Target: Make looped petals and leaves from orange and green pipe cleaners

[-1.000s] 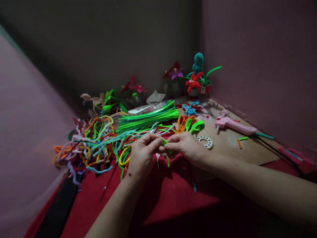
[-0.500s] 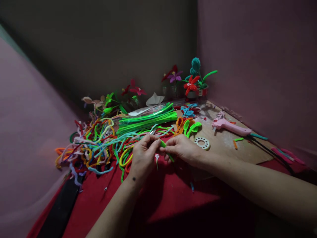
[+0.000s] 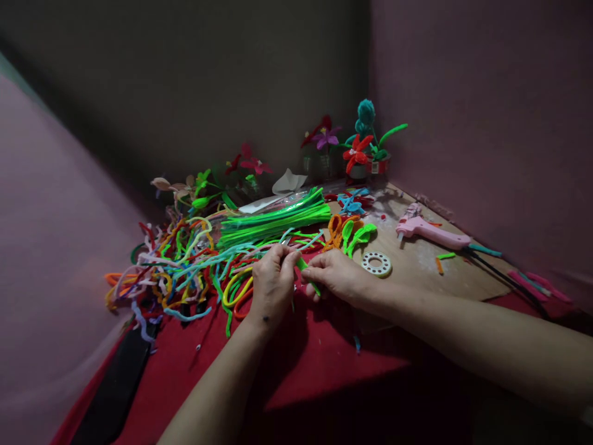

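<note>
A short bright green pipe cleaner piece [image 3: 302,264] is held between my two hands over the red cloth. My left hand [image 3: 272,281] pinches its upper end with thumb and forefinger. With closed fingers, my right hand [image 3: 338,275] grips it from the other side, and its lower end shows beneath those fingers. Exactly how the piece is folded is hidden by my fingers. Just behind my hands lie scissors [image 3: 286,241], mostly covered. Two bright green looped leaf shapes [image 3: 362,235] rest beyond my right hand, next to orange pipe cleaner loops [image 3: 336,230].
A tangle of coloured pipe cleaners [image 3: 173,272] spreads on the left, beside a green bundle [image 3: 278,219]. On the board [image 3: 417,281] at right are a pink glue gun [image 3: 433,233] and a round holed disc [image 3: 376,264]. Finished flowers [image 3: 356,151] stand behind.
My left hand has shifted slightly right, now covering most of the small white-tipped piece on the cloth. Both hands keep the green pipe cleaner; the view has tilted slightly.
</note>
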`<state>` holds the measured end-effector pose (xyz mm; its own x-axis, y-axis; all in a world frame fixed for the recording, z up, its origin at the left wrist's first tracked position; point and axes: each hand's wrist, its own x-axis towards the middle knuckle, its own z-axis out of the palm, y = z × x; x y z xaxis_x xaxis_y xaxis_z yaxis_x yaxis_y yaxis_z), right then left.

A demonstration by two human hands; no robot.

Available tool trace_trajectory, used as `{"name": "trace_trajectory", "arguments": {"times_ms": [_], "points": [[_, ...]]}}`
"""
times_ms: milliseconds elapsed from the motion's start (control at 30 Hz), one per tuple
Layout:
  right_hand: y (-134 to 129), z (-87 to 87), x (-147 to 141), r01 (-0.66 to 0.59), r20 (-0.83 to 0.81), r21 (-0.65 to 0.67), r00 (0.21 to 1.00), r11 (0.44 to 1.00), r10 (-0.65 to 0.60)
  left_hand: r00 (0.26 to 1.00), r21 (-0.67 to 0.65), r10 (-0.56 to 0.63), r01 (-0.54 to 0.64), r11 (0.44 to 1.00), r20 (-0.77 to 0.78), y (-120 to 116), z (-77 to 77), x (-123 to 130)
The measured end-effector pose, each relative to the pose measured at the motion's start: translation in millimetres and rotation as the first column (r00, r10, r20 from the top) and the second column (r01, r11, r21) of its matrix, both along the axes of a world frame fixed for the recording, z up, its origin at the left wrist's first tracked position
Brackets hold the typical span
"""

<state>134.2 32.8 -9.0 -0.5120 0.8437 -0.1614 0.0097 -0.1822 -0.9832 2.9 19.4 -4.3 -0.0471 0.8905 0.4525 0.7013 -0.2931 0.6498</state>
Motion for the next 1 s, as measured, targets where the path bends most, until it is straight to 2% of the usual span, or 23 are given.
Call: {"name": "trace_trajectory", "arguments": {"times_ms": [67, 133, 200, 267, 300, 333, 467, 533, 633, 733, 833, 1000], "points": [[-3, 4.1, 0, 0.024, 0.049, 0.045, 0.998, 0.999, -0.026, 0.996, 0.120, 0.050, -0.040, 0.992, -0.077, 0, -0.8, 1], [-6, 8.7, 1, 0.032, 0.089, 0.075, 0.995, 0.997, -0.039, 0.999, 0.113, 0.034, -0.031, 0.993, -0.028, -1, 2.6, 0], [-7, 11.8, 2, 0.038, 0.111, 0.089, 0.993, 0.995, -0.048, 0.988, -0.094, -0.069, 0.083, 0.992, 0.141, -1, 7.6, -1], [-7, 11.6, 3, 0.036, 0.130, 0.106, 0.990, 0.994, -0.049, 0.940, -0.310, -0.138, 0.238, 0.920, 0.313, 0, 10.7, -2], [-6, 10.0, 3, 0.034, 0.145, 0.118, 0.988, 0.992, -0.051, 0.919, -0.366, -0.145, 0.285, 0.886, 0.366, 1, 10.9, -2], [-5, 7.4, 2, 0.036, 0.162, 0.132, 0.985, 0.991, -0.057, 0.912, -0.380, -0.137, 0.294, 0.877, 0.387, 1, 10.2, -2], [-1, -6.4, -1, 0.051, 0.180, 0.162, 0.980, 0.985, -0.080, 0.956, -0.223, -0.049, 0.117, 0.968, 0.288, 3, 6.1, 3], [0, -9.4, -2, 0.060, 0.134, 0.160, 0.988, 0.985, -0.082, 0.961, -0.236, -0.046, 0.113, 0.965, 0.273, 3, 8.2, 4], [-1, -4.8, -2, 0.048, 0.054, 0.129, 0.997, 0.990, -0.055, 0.936, -0.338, -0.060, 0.185, 0.923, 0.348, 4, 16.1, 4], [-2, 4.2, -2, 0.028, -0.032, 0.038, 0.999, 0.999, -0.026, 0.946, -0.292, -0.031, 0.131, 0.947, 0.322, 7, 21.2, 2], [0, 8.5, -1, 0.016, -0.075, -0.035, 0.997, 0.999, -0.019, 0.954, -0.259, -0.022, 0.103, 0.960, 0.299, 10, 19.8, 2], [6, 4.3, 0, -0.022, -0.136, -0.157, 0.991, 0.987, 0.000, 0.934, -0.286, -0.006, 0.116, 0.951, 0.357, 12, 13.5, 1]]}}
